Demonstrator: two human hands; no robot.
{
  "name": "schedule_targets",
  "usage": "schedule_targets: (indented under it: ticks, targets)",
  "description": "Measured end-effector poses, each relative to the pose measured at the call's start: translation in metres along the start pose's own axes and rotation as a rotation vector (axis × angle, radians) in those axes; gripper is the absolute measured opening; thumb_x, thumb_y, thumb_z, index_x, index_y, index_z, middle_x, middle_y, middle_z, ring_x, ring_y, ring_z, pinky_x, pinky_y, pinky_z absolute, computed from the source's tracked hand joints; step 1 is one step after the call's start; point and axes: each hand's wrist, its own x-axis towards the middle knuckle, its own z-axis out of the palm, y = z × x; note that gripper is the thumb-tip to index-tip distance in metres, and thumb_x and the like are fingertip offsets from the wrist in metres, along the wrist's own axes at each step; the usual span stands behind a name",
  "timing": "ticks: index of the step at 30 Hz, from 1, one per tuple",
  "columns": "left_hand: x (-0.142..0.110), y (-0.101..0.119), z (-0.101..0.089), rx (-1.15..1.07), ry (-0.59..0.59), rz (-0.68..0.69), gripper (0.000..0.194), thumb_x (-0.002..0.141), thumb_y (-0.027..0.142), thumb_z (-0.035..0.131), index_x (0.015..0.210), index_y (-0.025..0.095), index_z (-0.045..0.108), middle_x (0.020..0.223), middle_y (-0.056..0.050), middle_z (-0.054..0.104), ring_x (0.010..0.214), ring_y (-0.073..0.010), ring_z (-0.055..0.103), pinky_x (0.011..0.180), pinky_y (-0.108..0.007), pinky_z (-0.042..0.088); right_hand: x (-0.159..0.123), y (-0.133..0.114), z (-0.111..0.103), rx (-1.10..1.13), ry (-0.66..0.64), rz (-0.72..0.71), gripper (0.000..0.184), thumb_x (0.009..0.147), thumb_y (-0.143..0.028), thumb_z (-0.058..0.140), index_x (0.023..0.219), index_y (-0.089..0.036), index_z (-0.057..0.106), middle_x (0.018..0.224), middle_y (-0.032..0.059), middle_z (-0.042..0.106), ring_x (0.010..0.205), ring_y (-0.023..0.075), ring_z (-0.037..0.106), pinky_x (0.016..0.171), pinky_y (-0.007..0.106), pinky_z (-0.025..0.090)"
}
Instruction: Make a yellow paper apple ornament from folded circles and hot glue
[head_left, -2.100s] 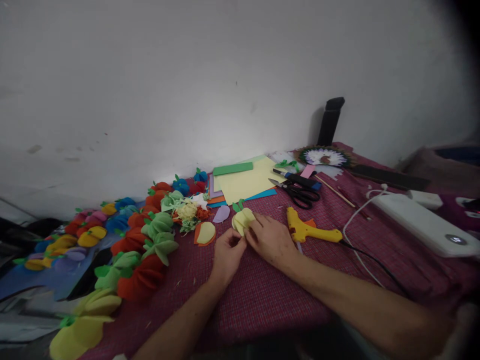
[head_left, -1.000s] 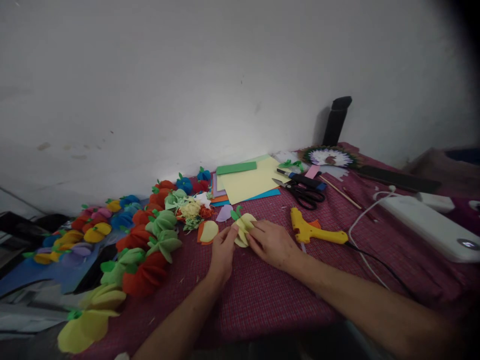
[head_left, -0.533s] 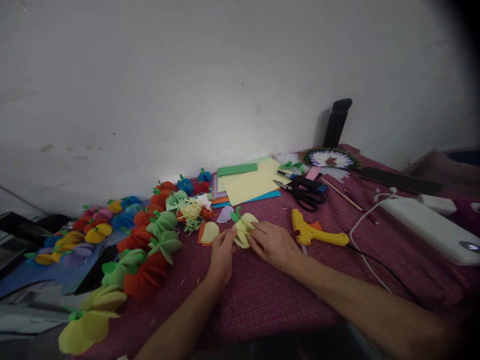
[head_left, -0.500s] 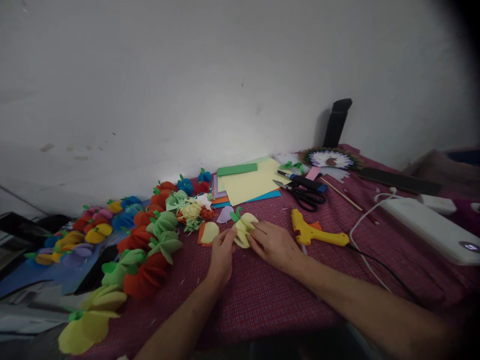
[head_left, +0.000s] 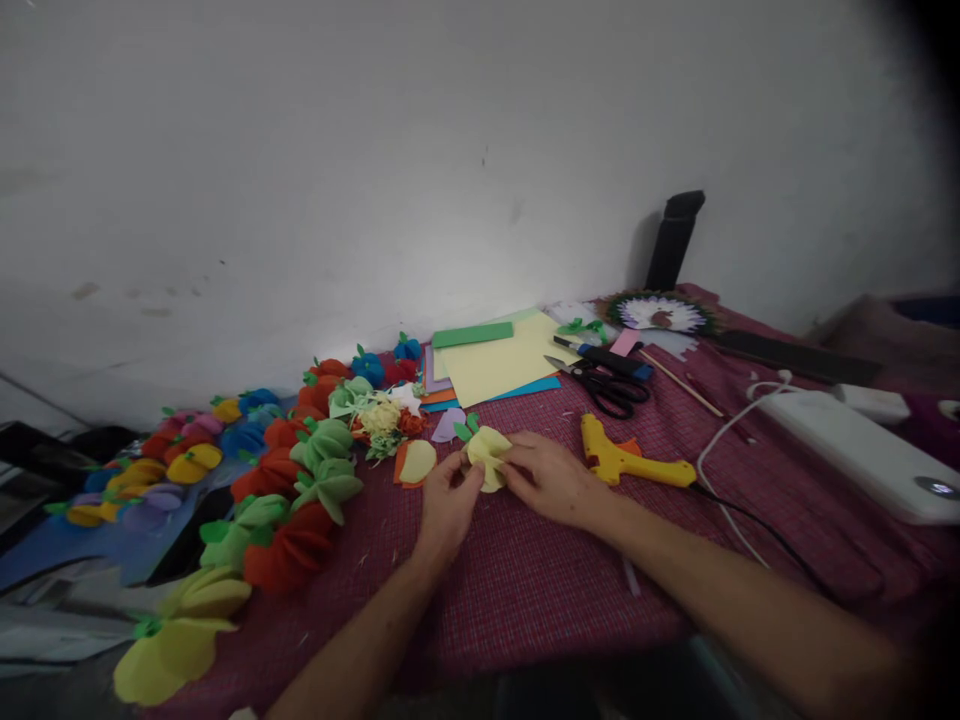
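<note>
A pale yellow paper pumpkin [head_left: 489, 446] with a green leaf at its top is held between both hands, above the checked cloth [head_left: 510, 620]. My left hand [head_left: 448, 505] pinches its left side with thumb and fingers. From the right, my right hand [head_left: 551, 478] grips its edge; some of these fingertips are hidden behind the folds. Just left of the hands lie an orange paper piece with a pale yellow rounded cutout [head_left: 417, 462] on it. A yellow glue gun [head_left: 630, 462] rests on its side to the right of my right hand.
Rows of finished paper pumpkins [head_left: 289, 545] fill the left side. Paper sheets [head_left: 495, 365], black scissors [head_left: 600, 385] and a cutter [head_left: 611, 360] lie toward the wall. A wooden stick [head_left: 682, 382], a cable [head_left: 720, 450] and a white power bank [head_left: 862, 450] are at right.
The pumpkin has been turned a little in my hands, so its folds face more upward. My left thumb has shifted onto its front. The camera view has moved slightly.
</note>
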Motion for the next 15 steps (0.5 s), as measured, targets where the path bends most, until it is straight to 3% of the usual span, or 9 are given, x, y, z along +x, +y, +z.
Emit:
schedule_targets:
  ticks: [8, 15]
  targets:
    - [-0.001, 0.002, 0.000, -0.063, 0.025, -0.021, 0.011, 0.069, 0.024, 0.056, 0.065, 0.014, 0.057, 0.061, 0.003, 0.053, 0.061, -0.0109, 0.049, 0.060, -0.021, 0.040, 0.004, 0.010, -0.007, 0.199, -0.103, 0.085, 0.019, 0.081, -0.017, 0.047, 0.067, -0.015, 0.060, 0.069, 0.0003, 0.052, 0.062, 0.0102, 0.047, 0.056, 0.021, 0.033]
    - [-0.001, 0.008, 0.003, -0.111, 0.021, -0.038, 0.020, 0.064, 0.021, 0.060, 0.083, 0.013, 0.062, 0.075, -0.001, 0.063, 0.067, -0.0132, 0.055, 0.064, -0.023, 0.044, 0.004, 0.011, -0.005, 0.184, -0.043, 0.049, 0.021, 0.083, -0.020, 0.047, 0.067, -0.016, 0.060, 0.068, -0.0002, 0.051, 0.064, 0.0101, 0.048, 0.057, 0.021, 0.035]
